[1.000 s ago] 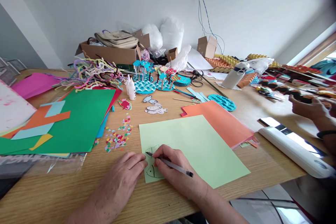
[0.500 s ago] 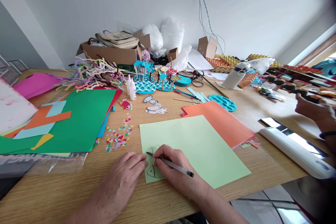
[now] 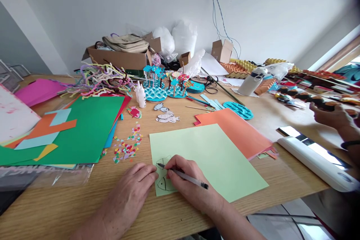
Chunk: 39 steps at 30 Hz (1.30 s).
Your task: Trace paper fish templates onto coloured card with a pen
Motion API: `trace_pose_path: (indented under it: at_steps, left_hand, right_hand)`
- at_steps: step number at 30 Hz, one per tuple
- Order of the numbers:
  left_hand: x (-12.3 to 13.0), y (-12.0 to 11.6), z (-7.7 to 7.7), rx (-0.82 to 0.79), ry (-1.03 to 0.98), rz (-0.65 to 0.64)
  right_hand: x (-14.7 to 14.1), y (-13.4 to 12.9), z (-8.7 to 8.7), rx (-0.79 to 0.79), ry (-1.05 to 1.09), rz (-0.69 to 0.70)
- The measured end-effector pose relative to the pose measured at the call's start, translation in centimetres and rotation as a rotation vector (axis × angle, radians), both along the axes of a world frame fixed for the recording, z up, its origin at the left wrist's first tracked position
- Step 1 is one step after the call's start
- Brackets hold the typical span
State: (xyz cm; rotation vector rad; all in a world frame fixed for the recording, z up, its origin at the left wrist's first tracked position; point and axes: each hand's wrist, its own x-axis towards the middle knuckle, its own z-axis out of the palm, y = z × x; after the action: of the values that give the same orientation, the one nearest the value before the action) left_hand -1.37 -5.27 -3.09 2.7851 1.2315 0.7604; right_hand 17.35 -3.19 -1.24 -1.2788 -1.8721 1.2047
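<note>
A pen [image 3: 189, 178] is gripped in my right hand [image 3: 187, 174], its tip touching a sheet of light green paper [image 3: 208, 153]. Near the sheet's left edge are two fish outlines in dark lines; the upper one [image 3: 161, 162] lies under the pen tip. Part of the lower fish drawing [image 3: 162, 183] is hidden by my right hand. My left hand [image 3: 137, 183] rests flat on the table, palm down, its fingertips at the left edge of the green sheet and nothing visible in it.
Orange paper [image 3: 236, 131] lies behind the green sheet. Paper confetti [image 3: 128, 148], fish cutouts [image 3: 167, 116] and glue bottles [image 3: 141, 95] are farther left. Green card [image 3: 92, 123] lies at left. At right are a white paper trimmer [image 3: 312, 161] and another person's hand [image 3: 333, 116] holding a dark bumpy strip.
My hands and the pen stay almost in place. At right, the other person's hand has moved slightly left and down with the dark strip.
</note>
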Motion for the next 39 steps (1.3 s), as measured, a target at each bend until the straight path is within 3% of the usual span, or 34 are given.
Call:
trace_pose_path:
  at_steps: [39]
  left_hand:
    - [-0.28, -0.01, -0.53, 0.027, 0.021, -0.001]
  right_hand:
    - [0.05, 0.03, 0.01, 0.008, -0.014, 0.009]
